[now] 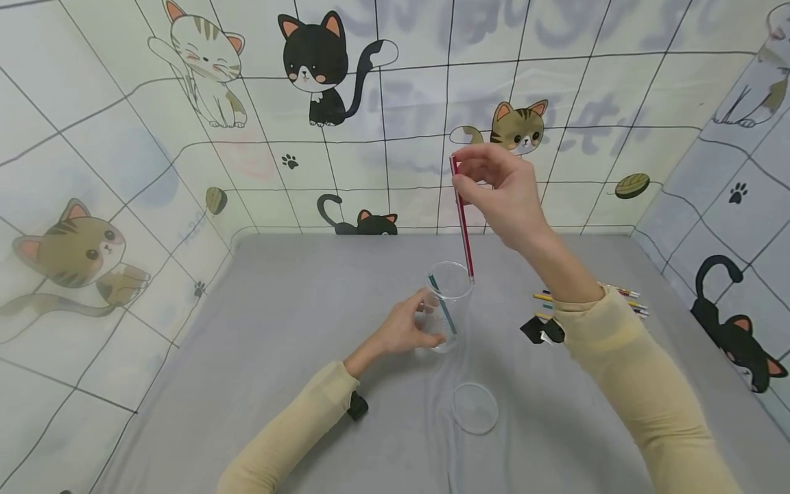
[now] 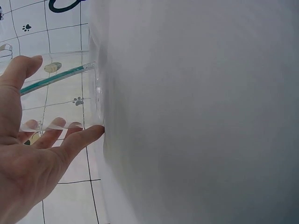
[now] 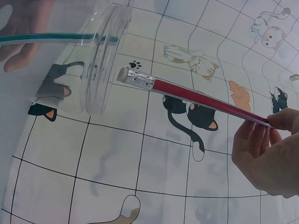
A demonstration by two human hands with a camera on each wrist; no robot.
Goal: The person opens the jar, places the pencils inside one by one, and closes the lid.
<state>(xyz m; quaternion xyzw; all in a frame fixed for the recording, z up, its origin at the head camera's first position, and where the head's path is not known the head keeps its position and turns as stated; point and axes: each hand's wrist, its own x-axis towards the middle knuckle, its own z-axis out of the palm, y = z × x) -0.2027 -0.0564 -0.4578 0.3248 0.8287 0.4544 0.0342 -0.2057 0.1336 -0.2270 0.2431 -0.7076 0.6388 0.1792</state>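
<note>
Well, look up high first: the right hand (image 1: 503, 195) has the red pencil (image 1: 464, 219) pinched near its upper end, thumb against fingertips, with no gap but the pencil's own thickness. Eraser end down, it hangs steeply, a touch slanted, and that white eraser (image 3: 122, 74) is right by the mouth of the clear plastic cup (image 1: 464, 310); whether it touches the rim, I can't tell.

Down on the left, the left hand (image 1: 404, 326) has the cup itself, thumb and fingers spread as wide as its wall and curved around the lower part. The cup stands upright on the grey cloth (image 1: 308, 288), and inside it, leaning, is a teal pencil (image 1: 443, 305), eraser end at the bottom, top by the left side of the rim.

Nearer the person, a clear round lid (image 1: 475, 409) lies flat, well apart from the cup. Over to the right, more pencils (image 1: 636, 304) lie partly hidden by the right sleeve (image 1: 636, 384), and behind it all, cartoon cats on the tiled-pattern backdrop (image 1: 420, 165)!
</note>
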